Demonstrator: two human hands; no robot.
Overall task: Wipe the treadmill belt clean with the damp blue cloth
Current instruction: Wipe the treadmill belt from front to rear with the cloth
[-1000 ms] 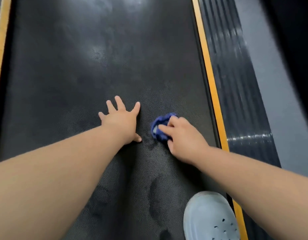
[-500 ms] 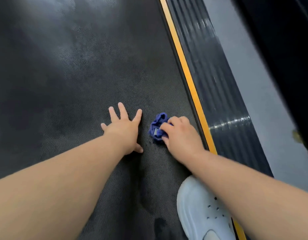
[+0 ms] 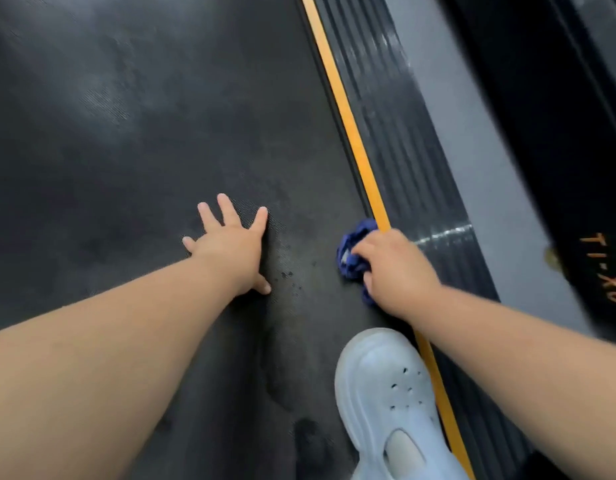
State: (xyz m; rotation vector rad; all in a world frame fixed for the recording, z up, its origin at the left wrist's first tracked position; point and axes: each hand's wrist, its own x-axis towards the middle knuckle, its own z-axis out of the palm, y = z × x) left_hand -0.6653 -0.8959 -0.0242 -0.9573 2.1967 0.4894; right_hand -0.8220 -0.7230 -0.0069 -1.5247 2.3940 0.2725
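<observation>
The treadmill belt [image 3: 143, 150] is dark grey rubber with a fine woven, dimpled grain, dull and patchy under pale glare toward 11 o'clock. Along its edge runs a smooth yellow stripe [image 3: 348, 112], and beyond that a glossy black side rail [image 3: 403, 150] with lengthwise ribs.

The blue cloth [image 3: 351, 251] is a soft, crumpled wad lying on the belt right against the yellow stripe, at about 3 o'clock from the middle of the view. The right hand [image 3: 396, 271] has its fingers curled over and gripping the cloth, which bulges out on the hand's 10 o'clock side, with a scrap showing under the thumb. The left hand [image 3: 230, 247] lies flat on the belt with fingers spread and straight, near the cloth at its 9 o'clock, holding nothing. Small dark wet specks [image 3: 285, 273] dot the belt between the hands.

A pale, moulded perforated shoe [image 3: 393, 403] stands on the belt at 5 o'clock. At 3 o'clock, on a black panel, gold lettering [image 3: 604, 268] lies sideways; it looks like "TI-X" plus one blurred character.
</observation>
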